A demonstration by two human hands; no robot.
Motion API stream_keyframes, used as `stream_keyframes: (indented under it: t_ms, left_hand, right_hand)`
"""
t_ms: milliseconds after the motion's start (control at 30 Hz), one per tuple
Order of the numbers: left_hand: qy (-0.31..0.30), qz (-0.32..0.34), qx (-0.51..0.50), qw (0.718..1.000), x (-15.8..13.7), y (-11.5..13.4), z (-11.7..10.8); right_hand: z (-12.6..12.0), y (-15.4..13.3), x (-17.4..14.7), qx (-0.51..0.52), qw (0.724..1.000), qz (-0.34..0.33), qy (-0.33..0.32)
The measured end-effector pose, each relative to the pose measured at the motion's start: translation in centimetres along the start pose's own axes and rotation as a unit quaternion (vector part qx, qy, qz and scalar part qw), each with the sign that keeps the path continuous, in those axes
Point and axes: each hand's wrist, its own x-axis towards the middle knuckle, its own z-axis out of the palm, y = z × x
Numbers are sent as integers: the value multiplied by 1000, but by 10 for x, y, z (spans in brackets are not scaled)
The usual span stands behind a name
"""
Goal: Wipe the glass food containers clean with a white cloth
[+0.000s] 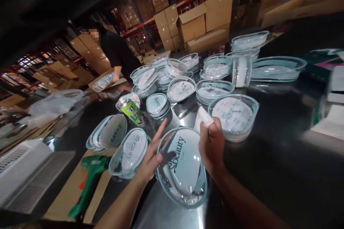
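My left hand has its thumb over the left rim of an oval clear glass dish, with its fingers partly behind the glass and the index finger stretched out. A white label reading "beauty" covers much of the dish, which sits low in front of me. At the dish's right rim, my right hand is closed around a folded white cloth. Left of my left hand is another labelled glass dish. A larger round dish stands beyond my right hand.
Several stacked glass dishes fill the far side of the dark table. A green spray can stands among them. On cardboard at left lies a green heat gun. A person in black works behind, near cardboard boxes.
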Motion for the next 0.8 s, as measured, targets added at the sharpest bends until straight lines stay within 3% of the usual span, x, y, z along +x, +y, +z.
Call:
stream_keyframes:
  t_ms: [300, 567, 700, 800]
  left_hand:
    - [-208, 16, 104, 973, -12, -14, -15]
    - [-135, -23, 129, 982, -10, 4, -6]
    - [-150, -60, 214, 963, -9, 17, -15]
    - [-144, -54, 213, 965, -12, 13, -18]
  right_hand:
    - [-2, -5, 3, 50, 999, -8, -13]
    - [-8, -2, 1, 44, 997, -59, -16]
    - [-7, -4, -6, 39, 995, -92, -29]
    - [-6, -5, -9, 39, 992, -110, -39]
